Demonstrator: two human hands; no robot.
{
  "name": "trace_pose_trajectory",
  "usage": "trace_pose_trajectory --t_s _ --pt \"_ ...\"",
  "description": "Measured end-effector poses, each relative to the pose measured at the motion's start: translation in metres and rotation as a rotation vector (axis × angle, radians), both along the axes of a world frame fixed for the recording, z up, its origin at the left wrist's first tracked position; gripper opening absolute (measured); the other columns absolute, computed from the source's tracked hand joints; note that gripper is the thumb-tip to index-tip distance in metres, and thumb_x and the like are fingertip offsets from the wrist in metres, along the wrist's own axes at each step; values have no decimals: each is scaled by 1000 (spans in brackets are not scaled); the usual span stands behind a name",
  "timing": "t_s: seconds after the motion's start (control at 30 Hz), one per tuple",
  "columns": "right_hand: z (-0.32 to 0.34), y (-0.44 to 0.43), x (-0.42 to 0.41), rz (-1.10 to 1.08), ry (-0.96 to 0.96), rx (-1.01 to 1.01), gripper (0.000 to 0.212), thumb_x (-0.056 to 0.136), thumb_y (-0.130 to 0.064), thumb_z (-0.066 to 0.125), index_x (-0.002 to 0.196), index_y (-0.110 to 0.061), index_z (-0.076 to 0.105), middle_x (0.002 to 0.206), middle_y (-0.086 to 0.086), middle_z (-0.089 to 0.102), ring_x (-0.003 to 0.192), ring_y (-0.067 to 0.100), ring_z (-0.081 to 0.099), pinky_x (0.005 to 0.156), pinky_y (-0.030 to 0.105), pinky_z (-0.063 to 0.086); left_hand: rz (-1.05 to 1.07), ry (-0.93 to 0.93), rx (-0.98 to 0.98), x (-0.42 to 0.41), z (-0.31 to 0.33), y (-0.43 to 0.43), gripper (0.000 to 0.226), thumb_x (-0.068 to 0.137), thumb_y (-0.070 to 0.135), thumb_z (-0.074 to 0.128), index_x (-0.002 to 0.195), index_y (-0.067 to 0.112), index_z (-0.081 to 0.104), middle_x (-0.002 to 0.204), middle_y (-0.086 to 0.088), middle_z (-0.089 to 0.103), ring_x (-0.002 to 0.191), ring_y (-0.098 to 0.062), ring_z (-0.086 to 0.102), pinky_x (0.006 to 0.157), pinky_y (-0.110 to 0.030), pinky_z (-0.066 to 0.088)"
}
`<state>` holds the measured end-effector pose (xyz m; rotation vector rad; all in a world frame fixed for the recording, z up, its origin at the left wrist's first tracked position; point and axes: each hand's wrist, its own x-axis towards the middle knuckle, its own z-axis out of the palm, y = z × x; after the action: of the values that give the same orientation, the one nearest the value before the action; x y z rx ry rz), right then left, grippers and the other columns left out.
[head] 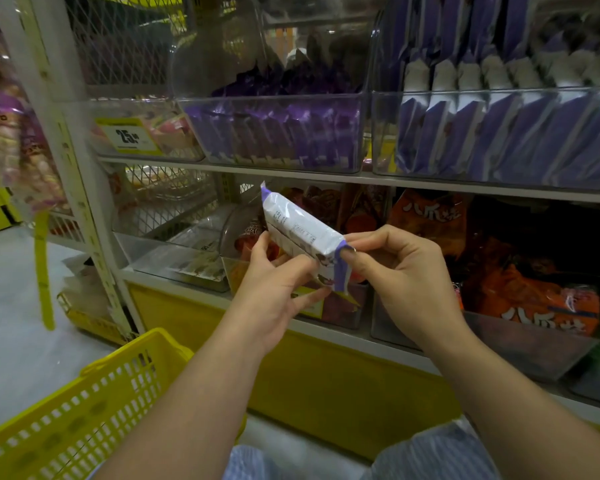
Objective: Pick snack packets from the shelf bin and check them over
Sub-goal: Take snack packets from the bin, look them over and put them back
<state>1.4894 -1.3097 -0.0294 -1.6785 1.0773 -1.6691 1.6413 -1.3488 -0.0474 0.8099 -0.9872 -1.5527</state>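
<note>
A white snack packet (298, 228) with purple sealed ends and small print on its back is held up in front of the lower shelf. My left hand (274, 289) grips its lower long edge from underneath. My right hand (399, 268) pinches the packet's purple right end seal between thumb and fingers. Above, on the upper shelf, a clear bin (357, 161) holds several purple packets standing in a row. Another clear bin (381, 164) to its right is packed with purple and white packets of the same kind.
A yellow plastic basket (84, 403) sits at the lower left, by my left forearm. Orange snack bags (534, 296) fill the lower shelf bins on the right. A yellow price tag (127, 135) hangs on the upper left bin. Striped trouser knees show at the bottom.
</note>
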Motion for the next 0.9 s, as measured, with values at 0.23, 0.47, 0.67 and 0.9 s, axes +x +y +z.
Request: trace_pose_trajectory --t_s 0.23,0.47,0.67,0.9 --pt "-1 1 2 71 -7 56 11 80 2 70 73 -6 68 82 -7 75 82 8 72 74 24 59 48 52 48 4 0 -6 103 72 -10 71 150 35 23 124 -14 63 86 -24 74 67 -41 59" --pt "2 0 -3 122 -97 77 14 81 3 67 71 -6 63 83 -7 76 84 8 71 70 22 57 -14 177 86 14 1 -9 49 84 -2 56 131 10 54 89 -9 73 78 -27 72 66 -43 60" --pt "3 0 -7 162 -131 80 9 74 -10 66 73 -3 61 86 -9 76 87 6 71 66 18 55 -48 235 108 19 -1 -11 10 83 7 59 92 8 63 87 -7 68 85 -29 72 69 -47 60" --pt "0 -2 -10 180 -228 103 10 72 -21 68 72 -14 61 97 1 76 94 19 71 72 35 61 -85 48 -87 27 9 -2 39 78 27 70 117 21 64 96 2 73 95 -20 71 72 -42 58"
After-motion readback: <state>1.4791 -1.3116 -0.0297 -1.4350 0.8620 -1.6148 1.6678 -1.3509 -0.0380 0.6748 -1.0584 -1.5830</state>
